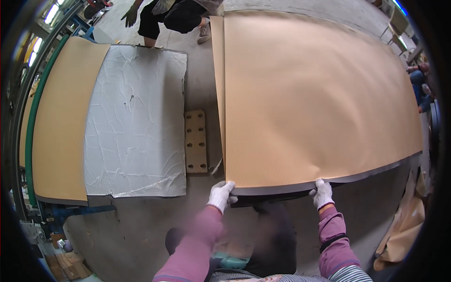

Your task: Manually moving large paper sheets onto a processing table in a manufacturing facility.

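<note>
A large tan sheet (319,98) with a grey strip along its near edge stretches out in front of me, slightly rippled. At its near left corner, my left hand (221,195), in a white knit glove, is closed on the edge. My right hand (322,193), gloved the same way, pinches that same edge farther right, thumb on top. The fingers under the sheet are hidden. Left of it, apart from my hands, a wrinkled white sheet (136,122) lies beside a tan sheet (66,122) that passes by a green roller (40,108).
Between the sheets lies a tan board with several holes (196,141). At the far side another person (176,19) crouches, one dark-gloved hand (130,16) held out. Crumpled brown paper (399,230) is at the right; cardboard (70,265) lies lower left. More people (420,87) are at the far right.
</note>
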`<action>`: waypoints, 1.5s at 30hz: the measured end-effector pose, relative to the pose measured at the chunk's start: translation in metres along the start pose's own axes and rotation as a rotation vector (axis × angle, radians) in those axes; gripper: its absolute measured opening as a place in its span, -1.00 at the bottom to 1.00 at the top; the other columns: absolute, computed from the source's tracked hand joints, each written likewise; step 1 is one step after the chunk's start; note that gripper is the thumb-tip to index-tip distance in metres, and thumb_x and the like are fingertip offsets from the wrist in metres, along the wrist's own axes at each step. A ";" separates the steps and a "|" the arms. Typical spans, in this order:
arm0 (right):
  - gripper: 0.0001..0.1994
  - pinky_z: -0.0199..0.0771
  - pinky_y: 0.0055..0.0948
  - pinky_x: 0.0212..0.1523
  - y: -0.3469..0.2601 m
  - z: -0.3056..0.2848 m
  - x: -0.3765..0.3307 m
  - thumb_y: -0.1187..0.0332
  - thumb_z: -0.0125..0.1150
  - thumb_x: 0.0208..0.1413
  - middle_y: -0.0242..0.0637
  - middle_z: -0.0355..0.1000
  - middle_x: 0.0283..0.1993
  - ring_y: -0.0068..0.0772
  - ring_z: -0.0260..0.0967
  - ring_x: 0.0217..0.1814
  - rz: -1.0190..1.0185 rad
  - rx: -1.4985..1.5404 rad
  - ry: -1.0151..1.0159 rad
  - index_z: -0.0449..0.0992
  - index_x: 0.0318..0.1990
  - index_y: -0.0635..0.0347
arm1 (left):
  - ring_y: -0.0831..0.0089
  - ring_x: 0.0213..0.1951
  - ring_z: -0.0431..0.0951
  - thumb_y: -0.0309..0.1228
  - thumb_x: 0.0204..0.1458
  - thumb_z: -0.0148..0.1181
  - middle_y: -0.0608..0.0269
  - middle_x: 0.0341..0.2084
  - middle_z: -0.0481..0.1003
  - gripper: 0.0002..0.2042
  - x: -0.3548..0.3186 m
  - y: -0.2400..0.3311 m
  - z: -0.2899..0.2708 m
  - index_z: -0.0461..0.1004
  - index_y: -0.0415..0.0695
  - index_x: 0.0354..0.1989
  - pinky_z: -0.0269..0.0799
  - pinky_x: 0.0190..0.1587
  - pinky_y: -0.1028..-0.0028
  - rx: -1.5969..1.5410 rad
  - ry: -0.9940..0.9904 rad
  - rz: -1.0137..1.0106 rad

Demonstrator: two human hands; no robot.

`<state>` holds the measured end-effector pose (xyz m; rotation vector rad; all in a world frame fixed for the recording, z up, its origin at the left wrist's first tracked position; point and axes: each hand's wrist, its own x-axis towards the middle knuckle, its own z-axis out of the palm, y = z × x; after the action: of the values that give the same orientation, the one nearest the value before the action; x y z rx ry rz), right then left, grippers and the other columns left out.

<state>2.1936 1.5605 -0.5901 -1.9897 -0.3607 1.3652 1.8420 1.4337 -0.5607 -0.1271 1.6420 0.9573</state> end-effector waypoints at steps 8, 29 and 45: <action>-0.85 0.16 -0.52 -0.81 0.005 0.007 0.002 0.37 0.04 0.10 -0.28 0.29 -0.44 -0.44 0.15 -0.75 -0.012 -0.061 -0.014 0.29 -0.23 0.22 | 0.48 -0.65 0.46 -0.38 -0.01 0.20 0.17 -0.51 0.48 -0.75 0.003 -0.042 -0.018 0.44 -0.32 -0.24 0.45 -0.67 0.57 -0.085 0.022 -0.058; -0.79 -0.02 -0.61 -0.87 -0.047 -0.027 -0.155 0.37 -0.04 0.00 -0.48 0.05 -0.77 -0.62 -0.01 -0.85 -0.167 -0.568 -0.243 0.15 -0.63 -0.01 | 0.06 0.29 0.07 0.22 -0.02 0.03 -0.18 0.28 -0.01 -0.06 -0.053 -0.016 -0.402 -0.09 -0.37 0.29 0.07 0.26 0.31 -0.336 1.162 0.223; -0.77 0.21 -0.62 -0.75 -0.080 -0.013 -0.367 0.32 0.03 0.10 -0.29 0.41 -0.50 -0.57 0.24 -0.70 -0.365 -0.416 -0.619 0.45 -0.16 0.25 | 0.39 -0.63 0.53 -0.33 0.03 0.14 0.26 -0.64 0.45 -0.81 -0.210 0.068 -0.331 0.48 -0.23 -0.40 0.48 -0.56 0.47 -0.143 0.061 0.897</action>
<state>2.0673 1.4032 -0.2728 -1.6334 -1.3125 1.7285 1.6171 1.1834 -0.3477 0.5350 1.6918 1.7510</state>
